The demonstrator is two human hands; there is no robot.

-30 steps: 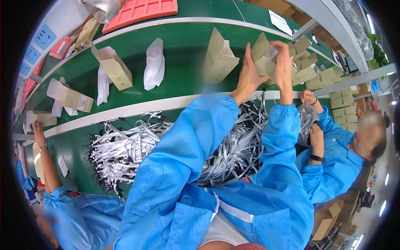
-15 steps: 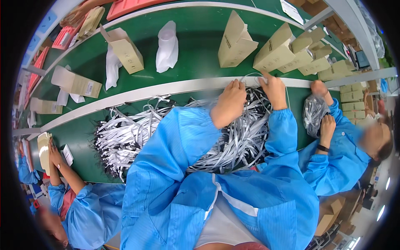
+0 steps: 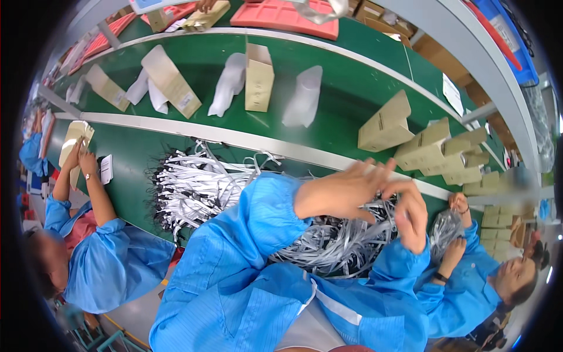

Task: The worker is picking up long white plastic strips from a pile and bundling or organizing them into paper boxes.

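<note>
This was a factory workshop, set out as a production line. Open beige cartons [image 3: 384,126] and white sleeves [image 3: 304,100] lined a long green bench [image 3: 346,102] beyond its pale rail [image 3: 234,136], with white straps [image 3: 202,185] heaped between that rail and the near edge. Co-workers in matching blue smocks [image 3: 114,264] sat along that edge; past the far edge lay red trays [image 3: 287,19].

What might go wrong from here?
Snagging: the left hand and right hand are over a tangled pile of flat white straps with black ends; one pulled strap might drag others.
Knocking: open-flapped tan cardboard boxes stand just beyond, so a sweeping hand might topple one.
</note>
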